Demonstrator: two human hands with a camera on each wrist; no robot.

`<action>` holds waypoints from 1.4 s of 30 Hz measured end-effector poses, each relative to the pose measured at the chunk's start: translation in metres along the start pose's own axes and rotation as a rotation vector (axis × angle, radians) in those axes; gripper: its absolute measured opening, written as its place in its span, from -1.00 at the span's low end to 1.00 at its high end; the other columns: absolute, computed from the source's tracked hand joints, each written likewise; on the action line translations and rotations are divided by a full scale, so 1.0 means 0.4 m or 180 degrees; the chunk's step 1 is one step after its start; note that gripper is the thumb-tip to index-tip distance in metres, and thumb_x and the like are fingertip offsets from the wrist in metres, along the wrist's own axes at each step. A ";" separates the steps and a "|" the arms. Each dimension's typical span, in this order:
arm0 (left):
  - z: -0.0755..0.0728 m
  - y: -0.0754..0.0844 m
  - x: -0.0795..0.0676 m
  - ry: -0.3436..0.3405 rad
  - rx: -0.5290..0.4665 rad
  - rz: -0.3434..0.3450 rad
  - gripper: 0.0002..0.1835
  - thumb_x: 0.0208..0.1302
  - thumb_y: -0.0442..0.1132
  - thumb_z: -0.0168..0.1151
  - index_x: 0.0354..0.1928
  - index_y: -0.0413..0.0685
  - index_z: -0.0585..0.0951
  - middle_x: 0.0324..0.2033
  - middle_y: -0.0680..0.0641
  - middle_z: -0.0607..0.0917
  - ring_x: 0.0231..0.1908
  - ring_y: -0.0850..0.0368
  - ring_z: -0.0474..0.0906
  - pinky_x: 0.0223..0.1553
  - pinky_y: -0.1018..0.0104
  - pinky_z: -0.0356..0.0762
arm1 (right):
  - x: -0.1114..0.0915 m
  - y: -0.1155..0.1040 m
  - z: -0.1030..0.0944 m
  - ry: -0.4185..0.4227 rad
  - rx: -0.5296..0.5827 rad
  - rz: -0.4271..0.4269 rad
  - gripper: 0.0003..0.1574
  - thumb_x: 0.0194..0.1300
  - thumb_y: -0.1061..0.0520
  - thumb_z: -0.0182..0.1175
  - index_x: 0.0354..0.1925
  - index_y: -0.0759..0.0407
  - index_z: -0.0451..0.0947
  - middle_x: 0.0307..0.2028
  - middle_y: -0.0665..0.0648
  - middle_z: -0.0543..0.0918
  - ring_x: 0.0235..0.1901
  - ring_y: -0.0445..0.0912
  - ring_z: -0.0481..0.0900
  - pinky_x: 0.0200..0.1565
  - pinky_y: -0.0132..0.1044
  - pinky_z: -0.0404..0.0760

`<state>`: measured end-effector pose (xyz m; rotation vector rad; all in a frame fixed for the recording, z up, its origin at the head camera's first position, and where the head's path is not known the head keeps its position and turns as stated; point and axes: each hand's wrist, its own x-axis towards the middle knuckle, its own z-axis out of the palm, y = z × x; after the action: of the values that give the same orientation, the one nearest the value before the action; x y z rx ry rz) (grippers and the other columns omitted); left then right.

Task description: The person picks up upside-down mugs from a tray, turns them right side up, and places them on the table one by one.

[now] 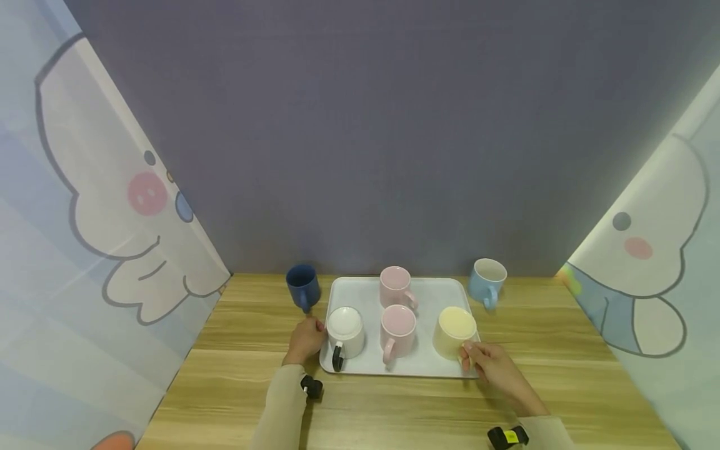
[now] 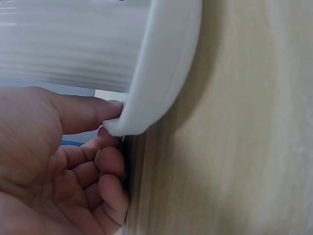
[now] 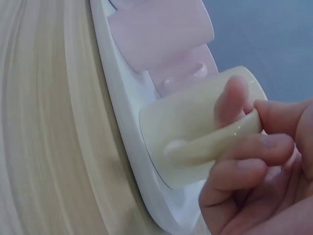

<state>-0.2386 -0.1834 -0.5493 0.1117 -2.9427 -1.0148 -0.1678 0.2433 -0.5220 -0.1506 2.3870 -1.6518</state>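
Observation:
My left hand [image 1: 307, 340] is at the left side of the white tray [image 1: 360, 367]. In the left wrist view its thumb and forefinger pinch the tray's rim [image 2: 161, 83], the other fingers curled below. At the tray's right end my right hand [image 1: 495, 369] grips the handle of a pale yellow mug [image 1: 450, 340]. The right wrist view has thumb and fingers around that handle [image 3: 210, 145]. This mug stands upside down on the tray, base up. Nearest the left hand on the tray is an upturned white mug [image 1: 349, 340] with a black handle.
Two pink mugs, a front one [image 1: 398, 337] and a back one [image 1: 394, 287], sit upturned mid-tray. Upright on the wooden table [image 1: 394, 412] are a dark blue mug [image 1: 304, 289] left of the tray and a light blue mug [image 1: 485, 281] right. A grey wall [image 1: 388, 137] rises behind.

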 end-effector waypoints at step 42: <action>0.007 -0.007 0.002 -0.0059 -0.0051 -0.0058 -0.88 0.29 -0.28 0.18 -0.41 -0.13 0.56 -0.47 -0.08 0.60 -0.44 0.04 0.49 -0.43 0.25 0.37 | 0.059 -0.122 0.040 0.1232 0.0612 0.0004 -0.51 0.62 -0.09 -0.03 -0.34 0.23 0.51 -0.53 -0.11 0.47 -0.52 -0.21 0.27 -0.40 -0.36 0.31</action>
<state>-0.2395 -0.1842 -0.5532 0.1298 -2.9550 -1.0475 -0.1888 0.2061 -0.4850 0.2245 2.4622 -2.0556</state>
